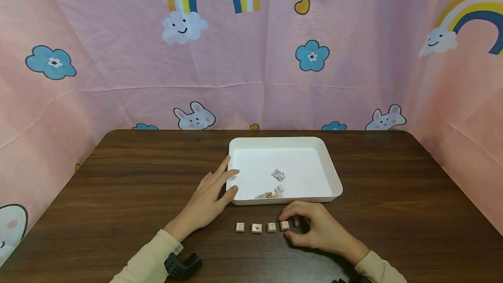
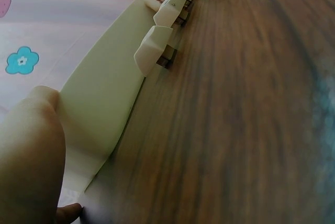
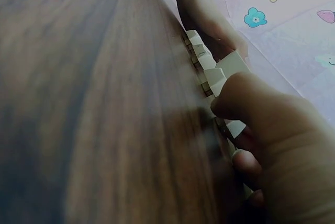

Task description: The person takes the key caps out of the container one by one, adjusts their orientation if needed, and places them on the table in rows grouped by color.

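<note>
Several small cream keycap-like blocks (image 1: 256, 228) stand in a row on the table, in front of a white tray (image 1: 334, 178). My right hand (image 1: 314, 226) pinches the rightmost block (image 1: 284, 226) between thumb and forefinger, at the table surface. In the right wrist view the thumb partly hides that block (image 3: 235, 128). My left hand (image 1: 206, 202) rests at the tray's left side, its fingers spread and fingertips over the rim. The left wrist view shows the nearest block (image 2: 153, 51), slanted on top with a darker part underneath.
Inside the tray lie more small printed pieces (image 1: 279, 174), some by its front wall, one of them tan (image 1: 268, 195). The dark wooden table (image 1: 157, 165) reaches back to a pink patterned curtain (image 1: 118, 47).
</note>
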Tool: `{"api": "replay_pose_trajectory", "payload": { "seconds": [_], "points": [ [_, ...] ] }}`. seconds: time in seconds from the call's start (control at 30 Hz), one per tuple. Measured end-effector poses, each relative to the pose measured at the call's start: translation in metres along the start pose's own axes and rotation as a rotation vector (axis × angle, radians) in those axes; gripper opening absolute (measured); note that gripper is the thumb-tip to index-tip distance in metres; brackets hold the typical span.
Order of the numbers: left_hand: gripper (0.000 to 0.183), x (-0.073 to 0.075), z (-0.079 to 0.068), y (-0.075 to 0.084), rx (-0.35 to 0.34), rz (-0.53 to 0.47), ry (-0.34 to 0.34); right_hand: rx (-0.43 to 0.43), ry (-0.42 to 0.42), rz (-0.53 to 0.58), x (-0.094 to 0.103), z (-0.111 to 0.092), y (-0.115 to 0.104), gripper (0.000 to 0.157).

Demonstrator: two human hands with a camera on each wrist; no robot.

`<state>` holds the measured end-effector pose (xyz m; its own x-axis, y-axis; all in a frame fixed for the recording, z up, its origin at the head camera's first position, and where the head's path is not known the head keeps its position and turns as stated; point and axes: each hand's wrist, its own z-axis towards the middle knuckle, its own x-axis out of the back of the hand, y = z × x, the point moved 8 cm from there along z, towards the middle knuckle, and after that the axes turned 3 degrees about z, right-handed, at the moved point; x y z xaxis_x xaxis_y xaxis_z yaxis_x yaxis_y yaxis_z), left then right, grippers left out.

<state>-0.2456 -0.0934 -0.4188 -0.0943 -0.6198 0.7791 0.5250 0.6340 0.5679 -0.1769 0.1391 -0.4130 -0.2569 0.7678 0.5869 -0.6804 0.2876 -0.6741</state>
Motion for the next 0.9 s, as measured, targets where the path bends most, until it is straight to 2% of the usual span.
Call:
{"api": "replay_pose_trajectory", "payload": {
  "seconds": [0.27, 0.33, 0.43, 0.57, 0.73, 0.8, 0.9],
  "points": [
    [0.048, 0.0, 0.0, 0.0, 0.0, 0.007, 0.002, 0.034, 0.048, -0.005, 0.003, -0.001, -0.001, 0.035],
    [0.048, 0.0, 0.0, 0.0, 0.001, 0.003, 0.002, 0.075, 0.094, -0.013, 0.007, -0.002, -0.003, 0.033],
    [0.048, 0.001, 0.0, 0.001, 0.002, -0.002, 0.003, 0.184, 0.189, -0.032, 0.015, -0.003, -0.009, 0.027],
    [0.048, -0.001, 0.001, 0.001, 0.001, 0.0, -0.001, 0.297, 0.336, -0.099, 0.026, -0.006, -0.017, 0.004],
    [0.048, -0.001, 0.0, 0.0, 0.004, 0.001, 0.002, 0.275, 0.509, -0.263, 0.039, -0.008, -0.021, 0.023],
    [0.048, 0.0, 0.0, 0.0, 0.005, 0.001, 0.004, 0.251, 0.53, -0.319, 0.041, -0.007, -0.022, 0.027],
    [0.048, 0.0, 0.001, -0.001, 0.005, 0.006, 0.006, 0.229, 0.509, -0.377, 0.04, -0.004, -0.023, 0.03]
  ]
}}
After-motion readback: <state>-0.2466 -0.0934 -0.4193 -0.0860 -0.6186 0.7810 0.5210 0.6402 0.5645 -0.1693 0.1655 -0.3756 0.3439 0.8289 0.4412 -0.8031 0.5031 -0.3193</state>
